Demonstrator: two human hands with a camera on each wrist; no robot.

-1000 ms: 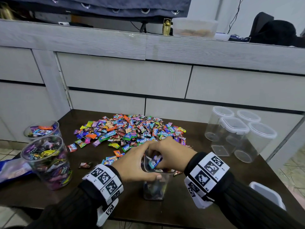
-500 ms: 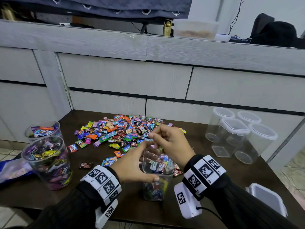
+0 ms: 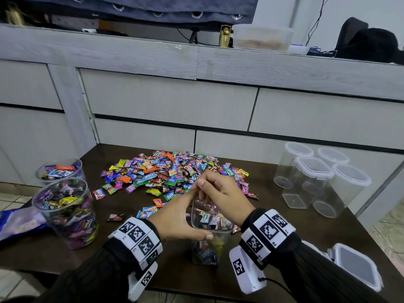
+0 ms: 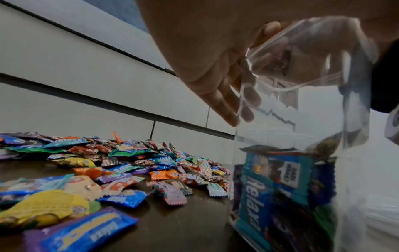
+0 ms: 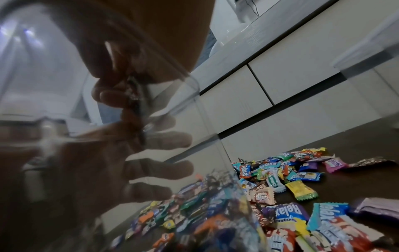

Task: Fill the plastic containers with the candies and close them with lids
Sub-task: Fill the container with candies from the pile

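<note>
The left hand (image 3: 179,219) wraps the square container (image 3: 209,243) to steady it; above its mouth, the right hand (image 3: 220,193) pinches a dark candy (image 5: 135,95).

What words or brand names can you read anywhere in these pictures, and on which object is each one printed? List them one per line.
"Relaxa": teal wrapper inside the clear container, left wrist view.
"Relaxa": blue wrappers in the candy pile, head view.
"Relax...": purple wrapper on the table, right wrist view, upside down.
Other wrappers: too small or blurred.
Wristbands: square code patterns, no words.

head view looking down, wrist views close and low, sharing container (image 3: 211,228)
</note>
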